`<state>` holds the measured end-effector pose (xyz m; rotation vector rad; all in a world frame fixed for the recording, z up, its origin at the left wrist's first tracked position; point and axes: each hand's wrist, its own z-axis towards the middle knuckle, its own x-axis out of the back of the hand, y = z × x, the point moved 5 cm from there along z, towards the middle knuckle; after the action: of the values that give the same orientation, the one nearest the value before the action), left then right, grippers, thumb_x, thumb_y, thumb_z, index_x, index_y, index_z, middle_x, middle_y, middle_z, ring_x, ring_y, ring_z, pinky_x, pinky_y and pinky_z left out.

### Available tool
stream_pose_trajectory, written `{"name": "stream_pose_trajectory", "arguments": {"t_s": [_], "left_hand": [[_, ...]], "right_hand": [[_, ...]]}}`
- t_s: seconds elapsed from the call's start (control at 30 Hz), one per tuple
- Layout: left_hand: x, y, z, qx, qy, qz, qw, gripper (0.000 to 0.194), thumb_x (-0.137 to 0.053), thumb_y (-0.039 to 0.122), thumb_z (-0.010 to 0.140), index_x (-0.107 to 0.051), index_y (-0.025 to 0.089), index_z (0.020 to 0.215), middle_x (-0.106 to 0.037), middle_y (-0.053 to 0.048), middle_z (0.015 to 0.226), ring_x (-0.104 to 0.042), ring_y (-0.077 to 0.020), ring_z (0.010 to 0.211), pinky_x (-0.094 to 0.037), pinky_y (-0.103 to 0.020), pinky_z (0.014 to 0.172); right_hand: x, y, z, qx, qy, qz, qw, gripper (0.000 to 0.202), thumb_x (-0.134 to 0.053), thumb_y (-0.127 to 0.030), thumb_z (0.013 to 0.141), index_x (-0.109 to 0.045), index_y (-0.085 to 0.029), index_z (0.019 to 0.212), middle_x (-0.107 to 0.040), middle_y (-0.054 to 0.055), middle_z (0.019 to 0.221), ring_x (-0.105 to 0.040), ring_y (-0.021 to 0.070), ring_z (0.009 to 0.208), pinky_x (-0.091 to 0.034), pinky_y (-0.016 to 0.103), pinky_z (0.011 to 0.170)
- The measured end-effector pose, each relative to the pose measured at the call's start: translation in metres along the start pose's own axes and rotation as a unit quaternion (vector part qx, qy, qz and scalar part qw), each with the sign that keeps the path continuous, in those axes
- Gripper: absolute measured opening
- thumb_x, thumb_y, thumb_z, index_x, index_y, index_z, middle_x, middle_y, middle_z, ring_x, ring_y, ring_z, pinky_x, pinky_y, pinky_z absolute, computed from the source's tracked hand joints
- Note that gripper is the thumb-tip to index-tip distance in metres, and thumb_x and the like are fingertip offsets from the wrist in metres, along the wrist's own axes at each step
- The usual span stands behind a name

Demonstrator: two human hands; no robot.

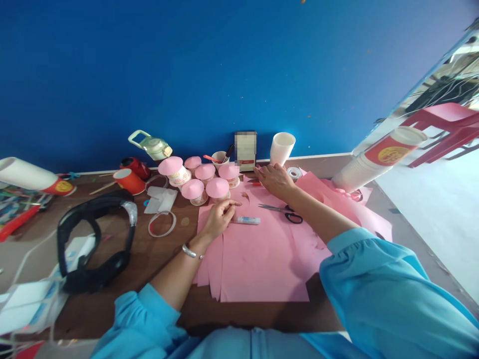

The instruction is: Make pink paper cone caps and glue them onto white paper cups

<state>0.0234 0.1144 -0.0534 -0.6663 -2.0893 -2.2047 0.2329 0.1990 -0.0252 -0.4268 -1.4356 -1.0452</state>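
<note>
My left hand rests over the pink paper sheets, loosely bent with its index finger stretched out. Right beside its fingertips lies a small white glue tube. Farther forward, my right hand reaches with extended fingers toward the base of a phone propped against the wall. Under that hand a red-handled tool is partly hidden. Black-handled scissors lie on the paper below my right wrist. Several small paper cups topped with pink paper cones stand beyond my left hand.
A white cup stack stands behind my right hand, and another cup stack leans at the right. A tape roll lies nearby. Leftward are a black headband-like device, a tape ring, a red cup and a green bottle.
</note>
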Motion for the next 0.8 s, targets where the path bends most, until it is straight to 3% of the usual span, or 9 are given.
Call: {"name": "stream_pose_trajectory", "arguments": {"t_s": [0.37, 0.67, 0.8], "left_hand": [[0.001, 0.001, 0.0, -0.006, 0.003, 0.001, 1.0, 0.032, -0.05, 0.033, 0.094, -0.072, 0.013, 0.107, -0.057, 0.004, 0.058, -0.044, -0.0081, 0.046, -0.035, -0.021, 0.048], [0.0, 0.0, 0.001, -0.009, 0.002, -0.012, 1.0, 0.029, -0.052, 0.026, 0.092, -0.074, 0.013, 0.108, -0.057, 0.004, 0.057, -0.044, -0.0077, 0.044, -0.034, -0.021, 0.045], [0.0, 0.001, 0.002, -0.009, 0.002, -0.023, 1.0, 0.028, -0.052, 0.027, 0.092, -0.072, 0.013, 0.106, -0.058, 0.004, 0.056, -0.043, -0.0079, 0.042, -0.034, -0.02, 0.044]], "right_hand": [[0.003, -0.004, 0.003, -0.011, 0.052, 0.023, 0.998, 0.047, -0.029, -0.008, 0.105, -0.056, -0.006, 0.144, -0.072, 0.021, 0.118, -0.06, 0.0287, 0.097, -0.035, 0.042, 0.081], [0.019, -0.019, -0.03, -0.043, 0.116, 0.047, 0.991, 0.035, -0.038, -0.007, 0.102, -0.072, -0.01, 0.11, -0.069, 0.014, 0.091, -0.056, 0.0243, 0.085, -0.033, 0.037, 0.073], [0.02, -0.022, -0.041, -0.043, 0.124, 0.054, 0.99, 0.034, -0.041, -0.005, 0.1, -0.074, -0.011, 0.102, -0.068, 0.014, 0.09, -0.055, 0.0235, 0.085, -0.036, 0.037, 0.073]]}}
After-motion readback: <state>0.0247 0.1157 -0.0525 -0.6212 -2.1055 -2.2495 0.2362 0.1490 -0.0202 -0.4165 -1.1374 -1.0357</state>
